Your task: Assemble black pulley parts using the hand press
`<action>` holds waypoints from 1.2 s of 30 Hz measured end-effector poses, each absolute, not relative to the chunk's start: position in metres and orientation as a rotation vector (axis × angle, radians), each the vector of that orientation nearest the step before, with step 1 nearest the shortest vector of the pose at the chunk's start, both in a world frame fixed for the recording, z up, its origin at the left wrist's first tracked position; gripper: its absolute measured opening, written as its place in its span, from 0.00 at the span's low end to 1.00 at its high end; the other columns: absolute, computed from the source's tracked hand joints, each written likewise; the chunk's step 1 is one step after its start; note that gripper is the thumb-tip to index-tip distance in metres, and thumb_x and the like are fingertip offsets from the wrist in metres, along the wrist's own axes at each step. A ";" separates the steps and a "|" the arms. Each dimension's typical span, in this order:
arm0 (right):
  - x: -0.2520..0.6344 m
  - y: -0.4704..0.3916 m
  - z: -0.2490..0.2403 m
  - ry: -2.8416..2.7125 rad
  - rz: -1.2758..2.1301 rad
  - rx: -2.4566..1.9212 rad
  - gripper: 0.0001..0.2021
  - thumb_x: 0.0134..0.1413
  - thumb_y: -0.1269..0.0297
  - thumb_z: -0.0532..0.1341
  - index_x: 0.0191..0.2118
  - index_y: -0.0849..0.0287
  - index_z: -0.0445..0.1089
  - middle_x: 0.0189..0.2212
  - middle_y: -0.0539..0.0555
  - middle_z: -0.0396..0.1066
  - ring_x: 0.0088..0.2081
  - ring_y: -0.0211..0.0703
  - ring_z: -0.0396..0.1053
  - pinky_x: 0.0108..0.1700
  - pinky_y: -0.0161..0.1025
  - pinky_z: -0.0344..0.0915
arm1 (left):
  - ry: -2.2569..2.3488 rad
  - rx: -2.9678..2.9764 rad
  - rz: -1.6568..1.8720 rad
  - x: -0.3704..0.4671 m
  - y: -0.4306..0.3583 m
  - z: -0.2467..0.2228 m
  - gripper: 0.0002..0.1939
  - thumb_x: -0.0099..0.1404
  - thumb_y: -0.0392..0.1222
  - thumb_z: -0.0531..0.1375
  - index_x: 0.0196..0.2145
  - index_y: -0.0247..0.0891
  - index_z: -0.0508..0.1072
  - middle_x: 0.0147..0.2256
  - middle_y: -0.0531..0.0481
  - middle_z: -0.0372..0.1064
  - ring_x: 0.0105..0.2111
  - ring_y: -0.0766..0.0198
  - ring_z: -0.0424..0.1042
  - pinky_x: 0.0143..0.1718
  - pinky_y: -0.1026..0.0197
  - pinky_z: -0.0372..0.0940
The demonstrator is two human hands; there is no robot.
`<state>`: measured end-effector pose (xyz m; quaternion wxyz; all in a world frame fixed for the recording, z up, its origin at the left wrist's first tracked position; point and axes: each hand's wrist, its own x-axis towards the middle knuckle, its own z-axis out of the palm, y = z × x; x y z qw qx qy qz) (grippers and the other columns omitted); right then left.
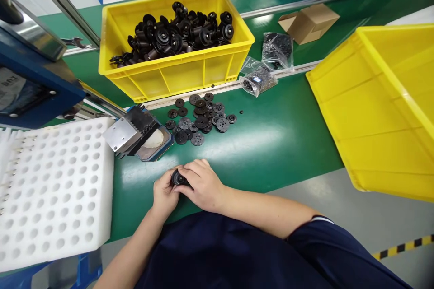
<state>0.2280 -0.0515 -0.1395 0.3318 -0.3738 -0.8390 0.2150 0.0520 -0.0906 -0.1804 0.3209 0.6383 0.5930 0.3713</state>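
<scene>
Close to the table's near edge, both hands meet around a black round part (178, 178) with a stepped, wheel-like end facing up. My left hand (165, 193) is closed on its left side. From the right, my right hand (202, 185) grips the same part with thumb and fingers; its lower portion is hidden by the hands. Beyond them lies a loose pile of black discs (202, 122), some with small holes. Similar black wheel-ended parts (169, 36) fill a yellow bin (176, 70) behind the discs.
At left stand a white foam tray (57, 189) with rows of holes, a blue press (34, 67) and a metal fixture (142, 137). Bags of small black parts (259, 80) and a cardboard box (310, 22) sit behind. Another yellow bin (373, 113) is at right.
</scene>
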 end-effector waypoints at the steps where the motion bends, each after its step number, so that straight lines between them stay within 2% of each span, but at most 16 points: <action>1: 0.227 -0.052 -0.141 -2.185 0.573 -0.974 0.19 0.62 0.53 0.61 0.50 0.64 0.69 0.41 0.59 0.72 0.41 0.47 0.64 0.43 0.46 0.60 | 1.568 1.669 0.964 0.052 -0.090 -0.179 0.15 0.62 0.44 0.63 0.47 0.39 0.74 0.44 0.44 0.78 0.41 0.54 0.77 0.44 0.55 0.70; 5: 0.226 -0.053 -0.146 -2.162 0.600 -0.967 0.19 0.62 0.55 0.62 0.52 0.64 0.68 0.41 0.59 0.72 0.42 0.47 0.65 0.43 0.46 0.61 | 1.584 1.636 0.949 0.052 -0.088 -0.177 0.15 0.61 0.45 0.63 0.45 0.39 0.74 0.43 0.44 0.78 0.40 0.53 0.77 0.43 0.55 0.71; 14: 0.224 -0.052 -0.147 -2.094 0.598 -0.940 0.17 0.62 0.56 0.62 0.50 0.64 0.69 0.40 0.59 0.73 0.40 0.46 0.66 0.42 0.45 0.62 | 1.569 1.671 0.941 0.051 -0.088 -0.174 0.13 0.61 0.37 0.60 0.44 0.39 0.74 0.39 0.47 0.78 0.36 0.58 0.76 0.40 0.59 0.69; 22: 0.224 -0.048 -0.149 -2.097 0.597 -0.974 0.19 0.61 0.52 0.63 0.48 0.63 0.70 0.40 0.58 0.72 0.42 0.46 0.67 0.45 0.46 0.63 | 1.559 1.566 0.963 0.053 -0.086 -0.175 0.13 0.59 0.33 0.58 0.43 0.38 0.73 0.34 0.50 0.75 0.34 0.60 0.73 0.38 0.60 0.67; 26: 0.225 -0.042 -0.145 -2.091 0.635 -1.014 0.22 0.57 0.47 0.64 0.45 0.62 0.72 0.38 0.58 0.72 0.42 0.47 0.68 0.47 0.47 0.63 | 1.467 1.350 1.079 0.063 -0.082 -0.171 0.14 0.57 0.34 0.60 0.43 0.39 0.71 0.37 0.49 0.75 0.37 0.61 0.74 0.41 0.59 0.68; 29: 0.234 -0.037 -0.142 -2.059 0.717 -0.971 0.28 0.53 0.43 0.66 0.49 0.62 0.71 0.39 0.59 0.71 0.43 0.48 0.68 0.48 0.48 0.65 | 1.361 1.123 1.118 0.066 -0.083 -0.156 0.15 0.55 0.38 0.66 0.39 0.40 0.67 0.32 0.51 0.73 0.30 0.64 0.72 0.32 0.63 0.68; 31: 0.244 -0.034 -0.143 -2.019 0.795 -0.936 0.29 0.55 0.44 0.64 0.54 0.62 0.68 0.40 0.59 0.71 0.42 0.47 0.68 0.47 0.47 0.67 | 1.368 1.045 1.072 0.060 -0.086 -0.137 0.16 0.54 0.40 0.68 0.37 0.40 0.65 0.29 0.54 0.71 0.24 0.68 0.69 0.24 0.67 0.63; 33: 0.256 -0.029 -0.148 -1.977 0.863 -0.956 0.24 0.62 0.49 0.60 0.56 0.61 0.67 0.40 0.58 0.70 0.40 0.44 0.69 0.45 0.45 0.69 | 1.439 1.048 1.073 0.045 -0.088 -0.111 0.15 0.55 0.41 0.68 0.37 0.39 0.68 0.29 0.53 0.71 0.23 0.69 0.67 0.22 0.68 0.61; 36: 0.267 -0.022 -0.159 -1.935 0.888 -1.016 0.17 0.67 0.56 0.54 0.51 0.61 0.70 0.36 0.56 0.71 0.37 0.43 0.69 0.42 0.43 0.69 | 1.572 1.124 1.231 0.015 -0.083 -0.064 0.16 0.55 0.43 0.69 0.39 0.38 0.72 0.31 0.50 0.73 0.25 0.68 0.70 0.25 0.67 0.65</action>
